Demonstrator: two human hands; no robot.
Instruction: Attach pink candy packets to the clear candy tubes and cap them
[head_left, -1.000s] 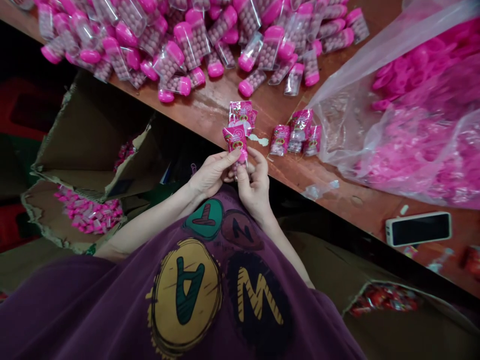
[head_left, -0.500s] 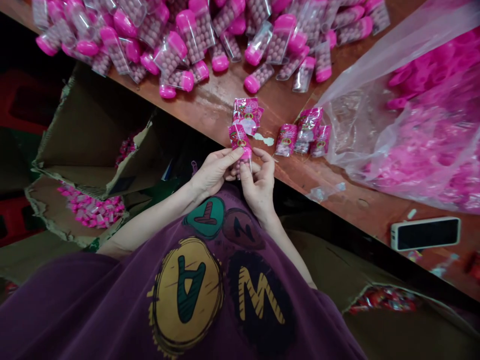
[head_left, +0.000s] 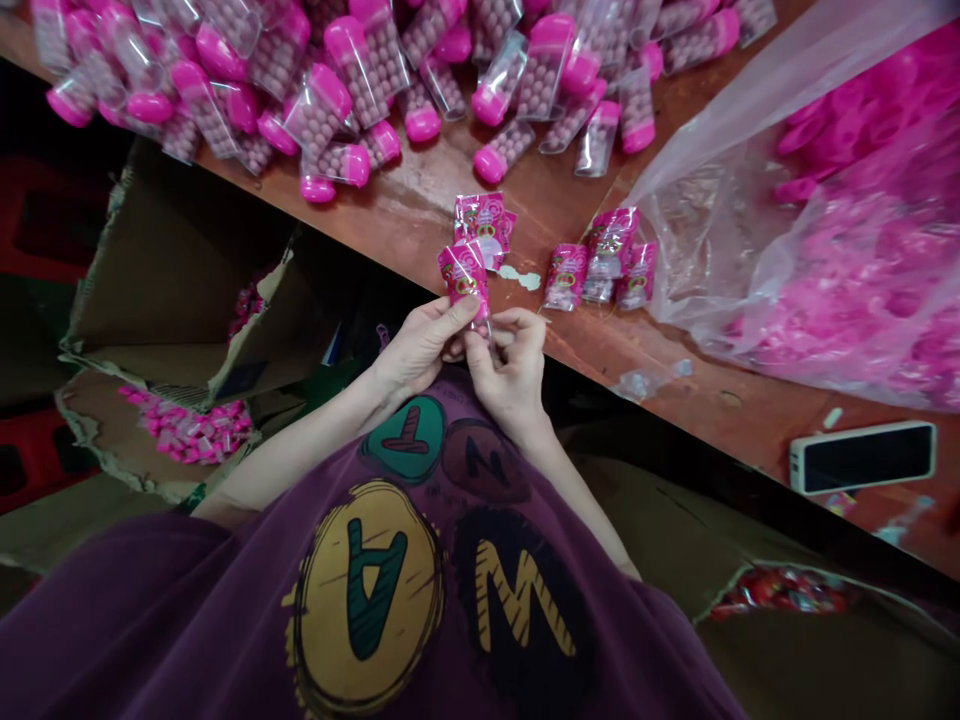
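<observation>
At the table's near edge, both my hands are closed around one small candy tube (head_left: 484,328), clear with pinkish balls showing at its lower end. A shiny pink printed wrapper (head_left: 463,268) covers its upper part. My left hand (head_left: 424,340) grips the wrapper and tube from the left, thumb on top. My right hand (head_left: 514,365) pinches the lower end of the tube between thumb and fingers. Just beyond lie more pink wrappers (head_left: 484,215). To their right is a small group of wrapped tubes (head_left: 566,275).
Unwrapped pink-capped tubes (head_left: 360,80) heap along the table's far side. A plastic bag (head_left: 720,250) of pink pieces lies at right, near a phone (head_left: 862,458). Below left, a cardboard box (head_left: 97,420) holds small pink pieces; another box (head_left: 750,650) stands lower right.
The wrapper now covers more of the tube, hiding its pink cap. My right fingers have curled in more at the lower end. The whole view has shifted slightly.
</observation>
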